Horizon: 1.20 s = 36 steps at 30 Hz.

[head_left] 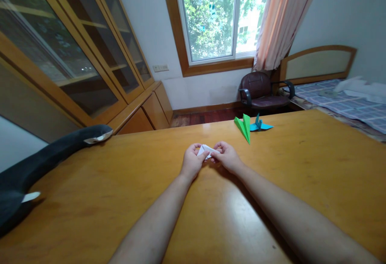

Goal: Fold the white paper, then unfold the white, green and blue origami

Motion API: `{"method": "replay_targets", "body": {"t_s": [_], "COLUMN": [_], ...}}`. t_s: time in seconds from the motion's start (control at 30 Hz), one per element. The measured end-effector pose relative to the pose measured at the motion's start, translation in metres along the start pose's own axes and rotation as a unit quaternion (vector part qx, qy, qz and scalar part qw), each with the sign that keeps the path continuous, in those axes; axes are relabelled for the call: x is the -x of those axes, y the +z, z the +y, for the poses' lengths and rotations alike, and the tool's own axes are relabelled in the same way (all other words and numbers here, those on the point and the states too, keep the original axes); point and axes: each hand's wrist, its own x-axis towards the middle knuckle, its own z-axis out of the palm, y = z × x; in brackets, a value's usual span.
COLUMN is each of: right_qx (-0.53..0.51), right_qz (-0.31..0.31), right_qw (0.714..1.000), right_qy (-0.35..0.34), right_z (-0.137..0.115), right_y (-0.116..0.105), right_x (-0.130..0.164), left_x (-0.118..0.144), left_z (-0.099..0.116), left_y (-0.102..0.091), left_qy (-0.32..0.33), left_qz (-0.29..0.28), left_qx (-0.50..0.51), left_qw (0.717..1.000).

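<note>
1. Head view: your two bare forearms reach out from the near edge over the wooden tabletop (pixel 90 199).
2. Your left hand (pixel 191 161) and right hand (pixel 228 157) meet at mid-table, thumbs facing each other.
3. The fingers of both hands are closed on a small folded white paper (pixel 206 150), pinching it between them just above the tabletop.
4. Beyond your right hand, a green paper plane (pixel 245 127) lies on the tabletop, touching a blue paper crane (pixel 259 125).
5. A dark plush whale (pixel 36 163) lies along the left edge.
6. A dark armchair (pixel 261 91) stands beyond the far edge, under the window (pixel 215 14).
</note>
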Motion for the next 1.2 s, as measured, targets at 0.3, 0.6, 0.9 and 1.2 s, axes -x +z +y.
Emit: {"method": "replay_targets", "body": {"t_s": [0.3,0.6,0.9,1.2], "right_qx": [-0.019,0.228,0.284,0.232], "right_qz": [0.062,0.025,-0.05,-0.024], "right_qw": [0.998,0.949,0.921,0.949], "right_qy": [-0.002,-0.215,-0.263,-0.21], "right_z": [0.001,0.004,-0.006,0.001], "right_y": [-0.007,-0.004,0.002,0.001], "right_x": [-0.005,0.0,0.01,0.006], "left_x": [0.004,0.0,0.005,0.006], "left_z": [0.001,-0.006,-0.006,-0.003], "left_y": [-0.001,-0.001,0.003,0.003], "left_qy": [0.02,0.097,0.112,0.091], "left_qz": [-0.044,-0.027,-0.028,-0.073], "left_qx": [0.061,0.004,-0.048,-0.036], "left_qw": [0.997,0.995,0.992,0.992]}}
